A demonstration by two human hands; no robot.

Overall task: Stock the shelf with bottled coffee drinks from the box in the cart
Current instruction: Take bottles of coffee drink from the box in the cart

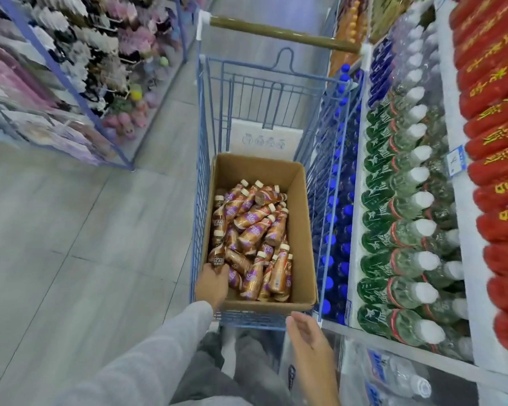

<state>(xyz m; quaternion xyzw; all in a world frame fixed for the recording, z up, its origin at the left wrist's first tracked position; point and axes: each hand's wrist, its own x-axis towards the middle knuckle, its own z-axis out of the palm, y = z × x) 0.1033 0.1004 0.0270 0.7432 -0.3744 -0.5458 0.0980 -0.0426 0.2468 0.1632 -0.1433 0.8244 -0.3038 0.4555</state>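
Grey tiled floor (71,244), flanked by a hanging-goods rack (71,68) and, right, a shelf (469,244) of green white-capped bottles (393,259). A blue wire cart (200,200) is parked just beside it. Within, an open cardboard box (302,230) holds jumbled coffee bottles (255,230): brown-purple sleeves, cream caps. One bottle (217,257) is gripped by the left hand (213,284), apparently at its base. The right hand (308,332) is held flat, empty, by the cart's near rim.

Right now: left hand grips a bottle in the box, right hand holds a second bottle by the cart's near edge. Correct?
No. The right hand holds nothing: it is open by the near edge of the cart, as the head view shows. The left hand does grip a bottle in the box.
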